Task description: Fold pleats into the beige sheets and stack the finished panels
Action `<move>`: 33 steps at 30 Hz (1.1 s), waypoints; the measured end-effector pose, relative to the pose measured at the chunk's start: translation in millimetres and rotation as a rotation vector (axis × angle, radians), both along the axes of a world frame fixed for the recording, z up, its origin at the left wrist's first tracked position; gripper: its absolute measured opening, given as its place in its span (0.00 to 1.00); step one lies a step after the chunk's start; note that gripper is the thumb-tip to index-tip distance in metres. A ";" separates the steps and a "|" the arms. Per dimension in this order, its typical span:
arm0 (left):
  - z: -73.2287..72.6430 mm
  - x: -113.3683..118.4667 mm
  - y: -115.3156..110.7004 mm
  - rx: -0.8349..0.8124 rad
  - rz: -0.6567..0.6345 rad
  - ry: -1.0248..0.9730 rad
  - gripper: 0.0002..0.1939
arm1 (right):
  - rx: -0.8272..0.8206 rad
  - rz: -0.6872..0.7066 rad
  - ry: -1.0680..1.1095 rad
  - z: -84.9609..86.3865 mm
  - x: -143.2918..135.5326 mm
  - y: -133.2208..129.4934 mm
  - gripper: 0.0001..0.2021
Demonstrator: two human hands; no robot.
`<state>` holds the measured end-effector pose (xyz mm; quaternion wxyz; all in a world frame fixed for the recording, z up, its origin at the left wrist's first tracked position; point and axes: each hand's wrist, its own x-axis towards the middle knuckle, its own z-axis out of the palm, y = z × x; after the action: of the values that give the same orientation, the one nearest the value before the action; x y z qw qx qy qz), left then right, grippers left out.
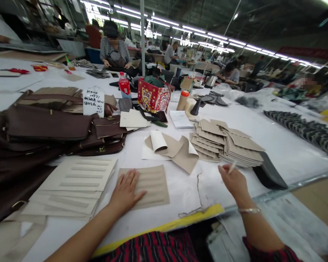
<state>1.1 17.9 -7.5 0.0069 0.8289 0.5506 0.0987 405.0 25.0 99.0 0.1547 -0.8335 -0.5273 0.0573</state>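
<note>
My left hand lies flat, fingers stretched, on a beige panel with several raised strips across it. Over the table at the right, my right hand is closed around a short, pale stick; its exact kind is too blurred to tell. A stack of beige pieces rises just beyond that hand, partly resting by a dark flat block. To the left of the panel, light panels with strips lie fanned in a pile. Curled beige and white sheets lie beyond the panel.
Brown leather bags are heaped at the left with a handwritten card on top. Farther back stand a red-labelled bottle, a red patterned box and an orange-capped bottle. A co-worker sits across the table.
</note>
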 end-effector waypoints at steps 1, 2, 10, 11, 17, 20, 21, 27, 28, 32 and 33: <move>-0.3 0.1 0.2 -0.001 -0.005 -0.001 0.37 | 0.106 0.022 0.181 4.9 -17.5 -5.2 0.19; -0.4 0.2 0.6 -0.002 -0.009 -0.001 0.37 | 0.183 0.078 0.385 7.6 -39.1 -8.2 0.20; 2.7 2.2 0.6 -0.009 0.002 -0.016 0.37 | -0.028 0.402 0.646 -18.8 -181.9 45.1 0.14; 3.1 2.4 0.3 -0.011 0.005 -0.019 0.37 | -0.036 0.408 0.597 -21.0 -184.9 52.2 0.12; 4.3 5.6 -0.4 -0.026 0.028 -0.056 0.37 | -0.136 0.408 0.432 -21.5 -186.4 25.1 0.13; 4.3 5.4 0.5 -0.024 0.029 -0.100 0.36 | -0.197 0.394 0.489 -19.5 -182.5 -20.1 0.14; 4.2 3.5 0.9 -0.023 0.027 -0.123 0.34 | -0.240 0.369 0.533 -18.1 -179.7 -32.8 0.14; -3.0 -27.3 -6.5 0.066 0.044 -0.255 0.23 | -0.271 0.230 0.926 -2.9 -188.0 -29.4 0.11; -5.2 -31.9 -9.4 0.083 0.051 -0.230 0.23 | -0.221 0.245 0.968 -2.1 -200.8 -17.8 0.11; -10.1 -38.2 -17.7 0.078 0.090 -0.109 0.23 | -0.133 0.431 0.833 -10.6 -271.0 30.1 0.07; -10.0 -37.6 -18.5 0.072 0.098 -0.095 0.23 | -0.123 0.477 0.743 -14.2 -286.3 39.8 0.07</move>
<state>-36.5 -0.6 -17.4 -0.0016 0.7951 0.5855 0.1582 118.7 64.8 84.8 0.2664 -0.6189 -0.6092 0.4182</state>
